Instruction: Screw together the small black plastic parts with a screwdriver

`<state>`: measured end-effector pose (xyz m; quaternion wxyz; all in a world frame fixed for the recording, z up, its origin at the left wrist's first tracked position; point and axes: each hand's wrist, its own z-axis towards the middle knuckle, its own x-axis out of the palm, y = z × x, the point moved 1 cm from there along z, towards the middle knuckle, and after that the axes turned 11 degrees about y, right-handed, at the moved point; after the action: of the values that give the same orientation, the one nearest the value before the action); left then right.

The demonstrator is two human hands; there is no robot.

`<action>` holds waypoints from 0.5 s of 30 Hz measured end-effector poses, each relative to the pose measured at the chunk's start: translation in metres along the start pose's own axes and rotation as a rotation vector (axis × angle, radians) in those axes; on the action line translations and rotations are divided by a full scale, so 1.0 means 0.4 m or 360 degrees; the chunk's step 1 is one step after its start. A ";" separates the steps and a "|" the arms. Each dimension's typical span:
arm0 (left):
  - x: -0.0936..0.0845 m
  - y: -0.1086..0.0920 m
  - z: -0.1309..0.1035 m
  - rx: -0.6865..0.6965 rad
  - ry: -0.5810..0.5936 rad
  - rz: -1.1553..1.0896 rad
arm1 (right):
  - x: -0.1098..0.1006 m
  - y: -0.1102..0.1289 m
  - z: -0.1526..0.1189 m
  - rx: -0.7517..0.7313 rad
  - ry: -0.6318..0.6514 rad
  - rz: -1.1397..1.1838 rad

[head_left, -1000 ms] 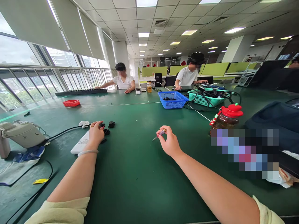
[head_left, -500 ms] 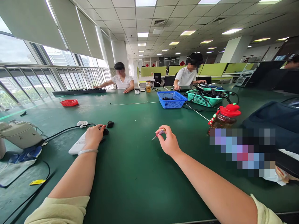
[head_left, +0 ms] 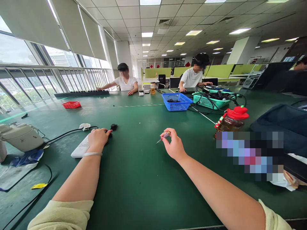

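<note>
My right hand pinches a slim screwdriver with a clear handle. Its thin metal tip points down and left, a little above the green table. My left hand reaches over a white box, its fingers curled and close together. Right beside these fingertips lies a small black block. More small black pieces show under the hand, partly covered by it. What the left fingers grip is hidden.
A red-lidded bottle stands at right, near a dark bag. Farther back are a blue basket, a green basket with cables and a red tray. A black cable runs at left. Two people sit across the table.
My left hand has shifted slightly right, so its fingertips are closer to the small black block. My right hand and the screwdriver stay almost still.
</note>
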<state>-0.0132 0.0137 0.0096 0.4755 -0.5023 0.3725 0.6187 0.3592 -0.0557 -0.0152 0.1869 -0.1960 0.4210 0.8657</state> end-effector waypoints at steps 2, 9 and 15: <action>0.002 -0.001 0.003 0.0003 0.0032 -0.0026 | -0.001 0.002 0.000 0.0000 0.0002 0.0003; -0.008 -0.012 -0.005 -0.0001 0.0114 0.0005 | -0.001 0.003 0.000 0.0005 0.0003 -0.0013; 0.001 0.009 -0.020 -0.0335 0.0143 -0.0047 | -0.001 0.005 0.001 -0.0018 -0.0003 -0.0010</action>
<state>-0.0146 0.0054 0.0076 0.4120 -0.5821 0.3189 0.6243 0.3583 -0.0565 -0.0135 0.1889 -0.1974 0.4152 0.8677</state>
